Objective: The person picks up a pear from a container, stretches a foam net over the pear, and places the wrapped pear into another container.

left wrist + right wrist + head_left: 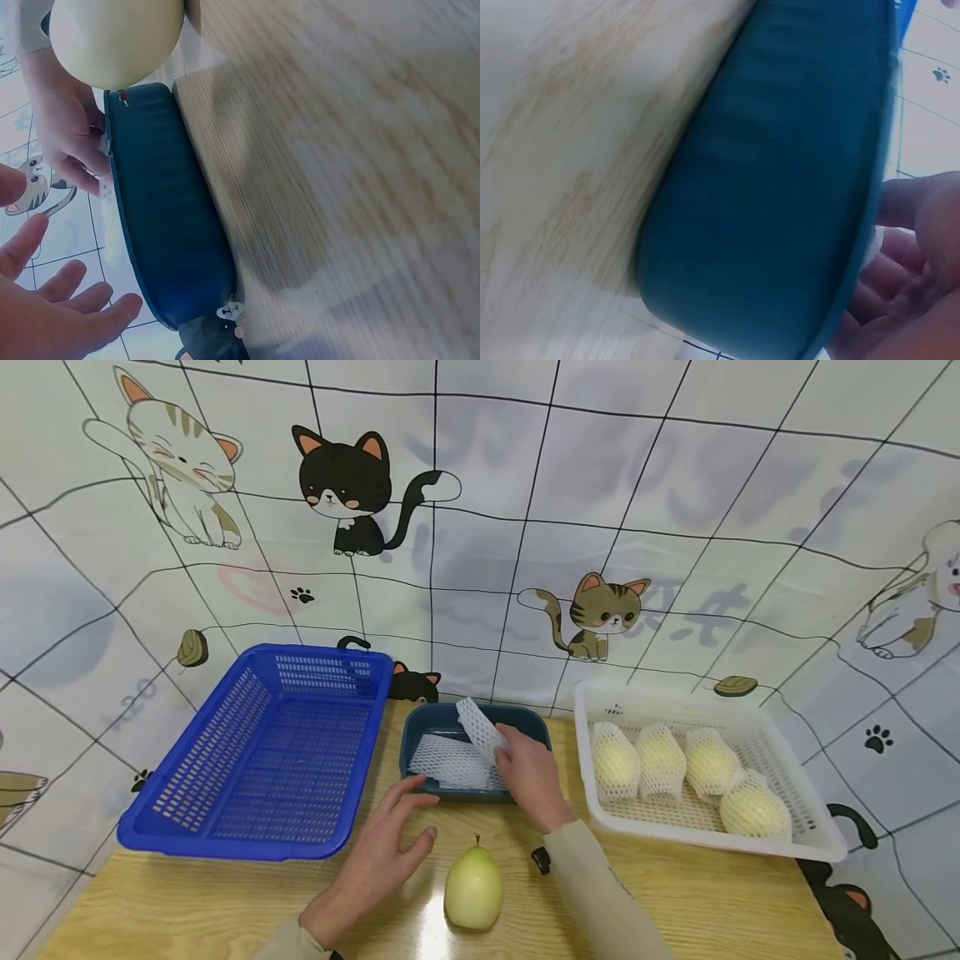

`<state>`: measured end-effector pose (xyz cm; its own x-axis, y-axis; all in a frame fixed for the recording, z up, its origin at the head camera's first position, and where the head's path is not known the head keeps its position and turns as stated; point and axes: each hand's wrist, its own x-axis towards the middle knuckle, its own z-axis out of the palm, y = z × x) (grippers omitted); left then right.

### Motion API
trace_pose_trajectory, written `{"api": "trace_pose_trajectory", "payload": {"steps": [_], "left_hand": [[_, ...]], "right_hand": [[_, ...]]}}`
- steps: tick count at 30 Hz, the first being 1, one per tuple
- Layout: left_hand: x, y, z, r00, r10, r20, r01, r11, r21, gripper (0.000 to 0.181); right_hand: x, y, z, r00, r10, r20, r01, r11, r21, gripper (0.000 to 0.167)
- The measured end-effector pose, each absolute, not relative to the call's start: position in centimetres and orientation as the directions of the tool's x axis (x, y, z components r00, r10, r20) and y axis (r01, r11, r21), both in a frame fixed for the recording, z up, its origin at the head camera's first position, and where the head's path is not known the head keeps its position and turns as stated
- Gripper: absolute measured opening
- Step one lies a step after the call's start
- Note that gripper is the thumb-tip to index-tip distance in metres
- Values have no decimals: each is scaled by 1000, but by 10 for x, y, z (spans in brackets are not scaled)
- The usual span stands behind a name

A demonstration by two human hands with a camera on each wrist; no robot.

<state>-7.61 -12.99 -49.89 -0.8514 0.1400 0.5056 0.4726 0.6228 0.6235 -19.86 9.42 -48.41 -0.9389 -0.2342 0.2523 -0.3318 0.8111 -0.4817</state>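
My right hand (531, 774) pinches a white foam net sleeve (480, 727) above the dark teal bin (412, 724). More white foam nets (448, 763) lie inside that bin. Fingers spread, my left hand (386, 846) hovers near the bin's front left corner and holds nothing. A bare yellow-green pear (474, 889) stands upright on the table between my forearms, stem up. The left wrist view shows the pear (116, 41) close up, beside the bin's outer wall (161, 202). In the right wrist view, the bin wall hides most of the net behind my curled fingers (889, 274).
A blue plastic basket (300, 760) sits on the left with nothing in it. On the right, a white basket (693, 835) holds several net-wrapped pears (660, 762). Behind everything hangs a cat-print cloth (487, 552). The wooden table (720, 902) carries it all.
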Motion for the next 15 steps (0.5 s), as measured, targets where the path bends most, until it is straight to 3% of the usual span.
{"api": "trace_pose_trajectory", "payload": {"steps": [7,12,15], "left_hand": [[-77,-129,-494,-864,145,482,463,603,649,37],[-80,-127,-491,-841,149,520,499,582,641,37],[-83,-125,-489,-810,148,568,544,551,632,39]], "right_hand": [[-190,107,-476,-949,-132,285,-290,717,-634,41],[-182,118,-472,-985,-93,146,-171,377,-910,44],[-178,123,-469,-994,-105,40,-57,167,-984,47]]}}
